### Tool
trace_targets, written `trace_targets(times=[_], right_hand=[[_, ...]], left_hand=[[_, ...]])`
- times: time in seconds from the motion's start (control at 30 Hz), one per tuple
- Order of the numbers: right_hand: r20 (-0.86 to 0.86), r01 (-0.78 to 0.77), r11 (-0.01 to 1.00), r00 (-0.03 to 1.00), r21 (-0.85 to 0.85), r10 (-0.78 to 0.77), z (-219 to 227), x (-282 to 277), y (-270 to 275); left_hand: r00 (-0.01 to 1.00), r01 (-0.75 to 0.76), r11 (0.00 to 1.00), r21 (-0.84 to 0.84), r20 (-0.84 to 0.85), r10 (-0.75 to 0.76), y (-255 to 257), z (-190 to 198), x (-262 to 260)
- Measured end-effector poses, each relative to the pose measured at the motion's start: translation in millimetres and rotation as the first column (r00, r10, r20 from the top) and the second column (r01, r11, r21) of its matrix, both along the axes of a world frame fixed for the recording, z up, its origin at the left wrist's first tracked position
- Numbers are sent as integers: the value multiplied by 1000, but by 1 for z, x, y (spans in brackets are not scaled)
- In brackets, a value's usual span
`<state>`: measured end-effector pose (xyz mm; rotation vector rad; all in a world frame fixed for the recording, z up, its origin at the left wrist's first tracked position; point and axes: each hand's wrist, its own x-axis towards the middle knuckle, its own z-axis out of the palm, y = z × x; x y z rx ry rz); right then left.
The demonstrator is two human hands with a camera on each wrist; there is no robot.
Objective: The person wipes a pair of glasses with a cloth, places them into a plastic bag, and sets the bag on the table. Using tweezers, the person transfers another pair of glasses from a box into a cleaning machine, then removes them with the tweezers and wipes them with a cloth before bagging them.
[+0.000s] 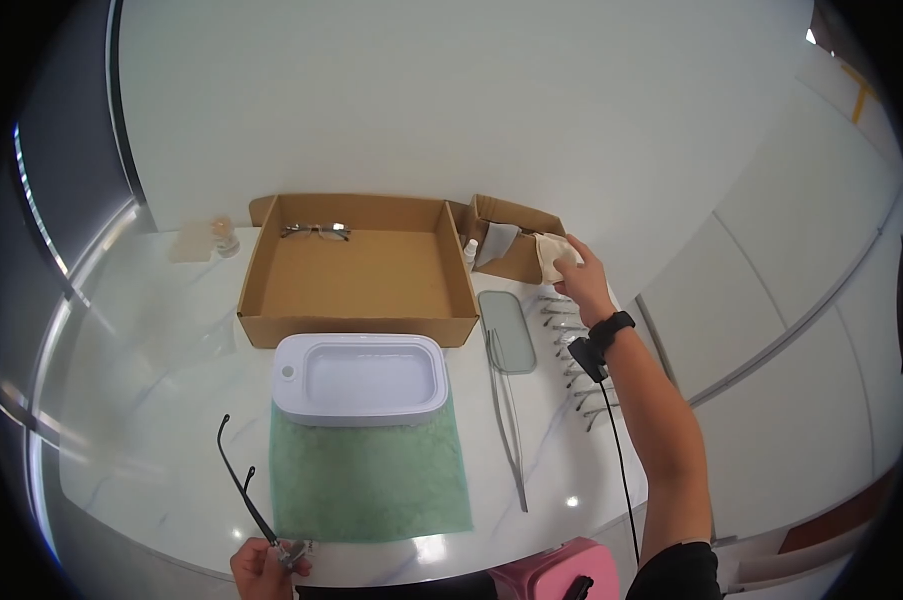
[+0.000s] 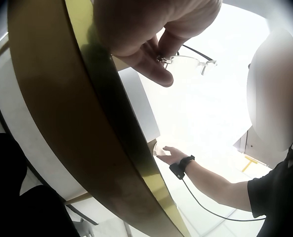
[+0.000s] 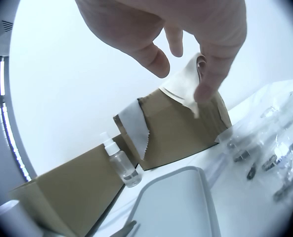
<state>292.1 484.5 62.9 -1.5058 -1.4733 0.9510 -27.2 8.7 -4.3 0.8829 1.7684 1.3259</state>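
My left hand (image 1: 262,572) pinches a pair of eyeglasses (image 1: 247,503) near the table's front edge, one dark temple sticking up and away. The left wrist view shows a clear lens and metal hinge of these eyeglasses (image 2: 186,61) by the fingertips. At the back right my right hand (image 1: 587,280) reaches to a cream cloth (image 1: 552,257) draped over the edge of a small cardboard box (image 1: 517,262). In the right wrist view one finger touches the cream cloth (image 3: 183,86), while the thumb stands apart from it. A grey cloth (image 3: 135,126) hangs over the same box.
A large cardboard box (image 1: 362,327) holds another pair of glasses (image 1: 317,232). In front, a white ultrasonic-cleaner-like basin (image 1: 292,400) stands on a green cloth (image 1: 372,490). A spray bottle (image 3: 121,165), grey tray (image 1: 509,330), tweezers (image 1: 507,430) and several bagged glasses (image 1: 577,375) lie rightward.
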Motion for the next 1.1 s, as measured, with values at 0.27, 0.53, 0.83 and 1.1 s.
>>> trace_targets(times=[0.27, 0.53, 0.83, 1.1], right_hand=[[182, -486, 841, 873, 236, 453, 58, -32, -160], [355, -831, 523, 554, 190, 753, 45, -96, -332], [148, -702, 677, 710, 223, 688, 17, -107, -341], [130, -662, 717, 748, 218, 650, 11, -93, -335]], left_hand=[[803, -194, 971, 140, 592, 75, -3, -28, 4], [840, 18, 997, 74, 539, -55, -6, -6, 18], [883, 185, 978, 101, 420, -210, -11, 3, 9], [921, 304, 938, 165, 200, -334, -16, 22, 13]])
